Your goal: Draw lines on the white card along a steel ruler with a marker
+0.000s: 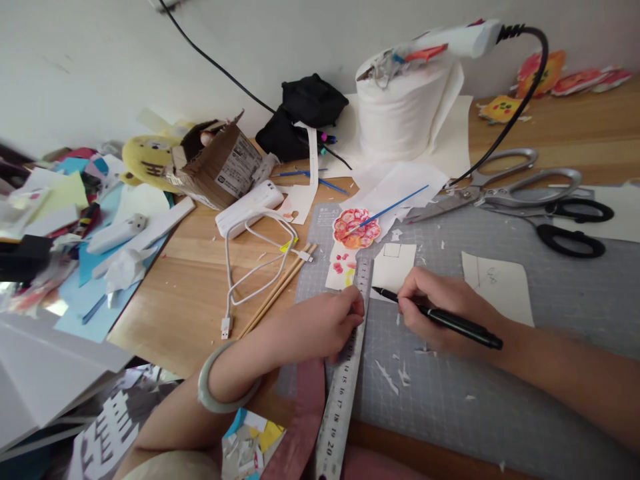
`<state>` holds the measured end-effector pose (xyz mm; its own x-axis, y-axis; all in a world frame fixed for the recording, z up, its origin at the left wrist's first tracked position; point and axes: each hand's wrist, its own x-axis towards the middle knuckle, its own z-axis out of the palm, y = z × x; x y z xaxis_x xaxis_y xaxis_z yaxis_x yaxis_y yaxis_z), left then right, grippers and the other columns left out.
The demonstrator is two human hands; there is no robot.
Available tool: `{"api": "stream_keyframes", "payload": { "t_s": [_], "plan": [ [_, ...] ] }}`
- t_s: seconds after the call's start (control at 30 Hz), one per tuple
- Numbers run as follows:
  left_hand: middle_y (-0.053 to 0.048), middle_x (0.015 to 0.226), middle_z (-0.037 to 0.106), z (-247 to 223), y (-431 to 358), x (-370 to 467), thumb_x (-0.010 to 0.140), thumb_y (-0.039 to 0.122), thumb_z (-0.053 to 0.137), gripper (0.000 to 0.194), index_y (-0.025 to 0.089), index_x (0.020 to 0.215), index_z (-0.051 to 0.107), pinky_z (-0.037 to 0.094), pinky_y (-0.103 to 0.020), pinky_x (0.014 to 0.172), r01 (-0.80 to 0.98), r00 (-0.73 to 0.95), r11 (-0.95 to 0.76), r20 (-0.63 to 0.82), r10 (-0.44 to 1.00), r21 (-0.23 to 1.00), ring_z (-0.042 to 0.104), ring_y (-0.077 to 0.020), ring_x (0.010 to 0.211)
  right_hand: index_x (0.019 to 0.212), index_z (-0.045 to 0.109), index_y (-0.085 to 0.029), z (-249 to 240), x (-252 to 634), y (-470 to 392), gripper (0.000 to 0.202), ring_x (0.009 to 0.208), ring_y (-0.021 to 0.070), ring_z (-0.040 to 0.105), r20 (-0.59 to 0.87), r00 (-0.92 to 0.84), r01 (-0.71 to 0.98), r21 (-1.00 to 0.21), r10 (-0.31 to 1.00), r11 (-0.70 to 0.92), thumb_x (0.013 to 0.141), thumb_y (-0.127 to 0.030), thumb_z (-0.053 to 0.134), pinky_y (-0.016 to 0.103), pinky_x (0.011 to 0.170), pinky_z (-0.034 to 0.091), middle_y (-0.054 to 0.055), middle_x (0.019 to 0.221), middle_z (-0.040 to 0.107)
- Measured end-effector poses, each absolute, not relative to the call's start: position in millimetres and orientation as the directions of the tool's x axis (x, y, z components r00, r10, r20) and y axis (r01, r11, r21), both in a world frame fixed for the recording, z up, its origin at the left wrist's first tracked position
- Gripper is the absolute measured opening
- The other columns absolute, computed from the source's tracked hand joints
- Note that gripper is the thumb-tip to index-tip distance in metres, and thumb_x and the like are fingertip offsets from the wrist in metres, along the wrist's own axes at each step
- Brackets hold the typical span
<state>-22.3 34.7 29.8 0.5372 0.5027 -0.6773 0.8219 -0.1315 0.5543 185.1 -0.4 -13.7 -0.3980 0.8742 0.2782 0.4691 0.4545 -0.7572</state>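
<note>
A black pen [463, 325] is gripped in my right hand [445, 310], its tip over the left edge of a small white paper [400, 263] that bears a drawn square near its top. Close by, my left hand [333, 323] is closed on a metal ruler [340, 400], which lies lengthwise on the grey cutting mat [430, 413] just left of that paper. Beyond the left hand lies a paper strip with red and yellow paint [340, 267], below a red and orange painted flower [357, 229]. A second white paper [505, 290] with pen marks is behind my right wrist.
Two pairs of scissors [530, 190] lie at the right rear. A white roll [395, 117] stands at the back. To the left are a white cable [228, 267], wooden sticks [275, 293], a power bank [250, 207] and an open cardboard box [215, 167].
</note>
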Motion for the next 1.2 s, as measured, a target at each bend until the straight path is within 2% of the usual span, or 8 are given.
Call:
{"api": "stream_keyframes", "payload": {
  "t_s": [0.13, 0.3, 0.63, 1.2],
  "plan": [
    [0.007, 0.045, 0.055, 30.2, 34.9, -22.1, 0.088, 0.027, 0.036, 0.007, 0.023, 0.088, 0.042, 0.036, -0.02, 0.043, 0.832, 0.523, -0.125, -0.69, 0.5, 0.541, 0.053, -0.013, 0.041, 0.076, 0.039, -0.022, -13.5, 186.0, -0.1, 0.011, 0.042, 0.0069, 0.047, 0.264, -0.392, 0.47, -0.766, 0.881, 0.439, 0.084, -0.018, 0.044, 0.019, 0.043, 0.034, -0.007, 0.054, 0.051],
    [0.007, 0.044, 0.054, 32.1, 35.1, -20.2, 0.088, 0.025, 0.037, 0.007, 0.023, 0.088, 0.043, 0.039, -0.022, 0.05, 0.827, 0.539, -0.165, -0.672, 0.507, 0.538, 0.054, -0.0131, 0.045, 0.075, 0.039, -0.022, -12.4, 184.9, -0.3, 0.011, 0.043, 0.0067, 0.046, 0.286, -0.424, 0.46, -0.75, 0.859, 0.476, 0.081, -0.015, 0.045, 0.019, 0.044, 0.033, -0.007, 0.054, 0.05],
    [0.008, 0.044, 0.053, 31.2, 35.5, -20.6, 0.089, 0.025, 0.036, 0.007, 0.023, 0.088, 0.043, 0.037, -0.021, 0.047, 0.824, 0.538, -0.152, -0.67, 0.511, 0.545, 0.053, -0.0124, 0.042, 0.072, 0.041, -0.021, -10.5, 183.1, -0.7, 0.01, 0.043, 0.0067, 0.046, 0.313, -0.407, 0.477, -0.728, 0.858, 0.492, 0.076, -0.012, 0.044, 0.018, 0.042, 0.034, -0.006, 0.053, 0.051],
    [0.008, 0.045, 0.053, 31.0, 35.2, -21.1, 0.089, 0.025, 0.037, 0.007, 0.023, 0.088, 0.043, 0.039, -0.021, 0.049, 0.825, 0.539, -0.164, -0.667, 0.514, 0.54, 0.054, -0.0123, 0.044, 0.073, 0.039, -0.023, -12.9, 184.8, 0.0, 0.012, 0.042, 0.0069, 0.045, 0.305, -0.417, 0.458, -0.743, 0.856, 0.488, 0.077, -0.013, 0.045, 0.019, 0.042, 0.033, -0.008, 0.053, 0.05]
  ]
}}
